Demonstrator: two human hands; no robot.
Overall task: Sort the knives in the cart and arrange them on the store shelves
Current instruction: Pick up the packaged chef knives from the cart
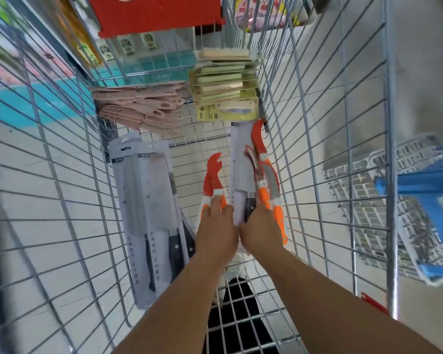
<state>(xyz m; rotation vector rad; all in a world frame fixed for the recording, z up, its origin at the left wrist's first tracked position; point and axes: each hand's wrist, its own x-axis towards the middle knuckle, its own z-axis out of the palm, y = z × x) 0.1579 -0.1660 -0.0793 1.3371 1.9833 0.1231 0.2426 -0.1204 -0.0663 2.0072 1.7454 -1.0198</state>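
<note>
Left hand (pixel 216 229) gripping orange knives (pixel 211 182), right hand (pixel 260 227) pinching one carded cleaver (pixel 241 172), wire cart (pixel 325 159)

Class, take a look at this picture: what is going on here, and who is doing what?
A person is reaching both arms into a wire shopping cart full of packaged knives. The left hand and the right hand meet on a carded cleaver pack in the middle. Orange-handled knives lie on either side of it, grey cleaver packs on the left, pink knives and a stack of yellow-carded knives at the far end. Nothing has left the cart yet.
</note>
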